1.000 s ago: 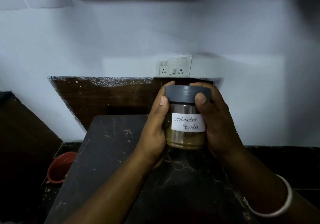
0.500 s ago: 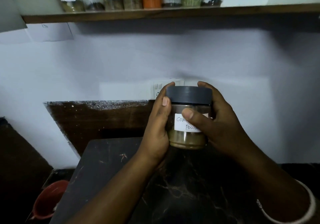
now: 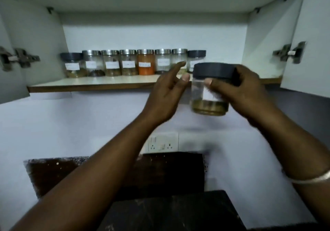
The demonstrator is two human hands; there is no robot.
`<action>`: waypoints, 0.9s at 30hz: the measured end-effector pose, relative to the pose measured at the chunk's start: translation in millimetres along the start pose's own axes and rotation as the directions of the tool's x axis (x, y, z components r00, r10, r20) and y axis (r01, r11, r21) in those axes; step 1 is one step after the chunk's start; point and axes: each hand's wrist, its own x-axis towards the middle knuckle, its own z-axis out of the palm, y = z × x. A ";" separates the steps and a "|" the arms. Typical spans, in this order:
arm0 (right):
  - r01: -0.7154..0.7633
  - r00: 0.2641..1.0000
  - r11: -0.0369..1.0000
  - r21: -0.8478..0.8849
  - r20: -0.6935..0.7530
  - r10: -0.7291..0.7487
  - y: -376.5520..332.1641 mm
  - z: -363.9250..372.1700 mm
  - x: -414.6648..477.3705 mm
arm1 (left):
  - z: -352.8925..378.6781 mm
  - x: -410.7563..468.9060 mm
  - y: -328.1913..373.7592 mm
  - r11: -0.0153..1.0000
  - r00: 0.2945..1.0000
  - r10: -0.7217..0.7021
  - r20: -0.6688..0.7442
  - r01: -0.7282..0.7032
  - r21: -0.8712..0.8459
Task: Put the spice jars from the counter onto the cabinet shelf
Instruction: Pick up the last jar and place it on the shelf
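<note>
A glass spice jar (image 3: pixel 210 95) with a dark grey lid, a white label and brownish powder hangs in front of the cabinet shelf (image 3: pixel 100 84), just below its front edge. My right hand (image 3: pixel 239 91) grips it from the right, thumb across the label. Just left of the jar, my left hand (image 3: pixel 167 95) is off it with fingers spread, the forefinger pointing toward the shelf. Several labelled spice jars (image 3: pixel 128 62) stand in a row at the back of the shelf.
The cabinet doors stand open at both sides, with metal hinges (image 3: pixel 19 57) (image 3: pixel 292 52). A wall socket (image 3: pixel 162 144) sits below the hands. The dark counter (image 3: pixel 171 214) lies at the bottom. The shelf is bare to the right of the jar row.
The view has tilted up from the counter to the open cabinet. The jar has risen to the shelf edge. My left hand has let go of it and opened.
</note>
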 end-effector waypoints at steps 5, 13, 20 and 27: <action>-0.066 0.986 0.965 -0.255 -0.165 0.024 19.4 -34.7 110.8 | -25.4 81.3 -51.7 0.757 0.999 -0.020 0.040 -0.012 0.654; -0.287 0.958 0.871 -0.400 -0.128 0.256 91.5 -27.3 227.0 | -5.0 87.4 -102.1 0.433 1.000 -0.002 -0.003 0.003 0.901; -0.384 0.892 0.797 -0.466 0.035 0.451 114.1 12.1 282.5 | -4.5 88.3 -110.7 0.412 0.997 0.079 0.003 -0.036 0.910; -0.393 0.871 0.798 -0.456 0.094 0.483 132.8 23.4 316.1 | -1.5 86.9 -112.9 0.402 0.994 0.111 -0.021 -0.026 0.915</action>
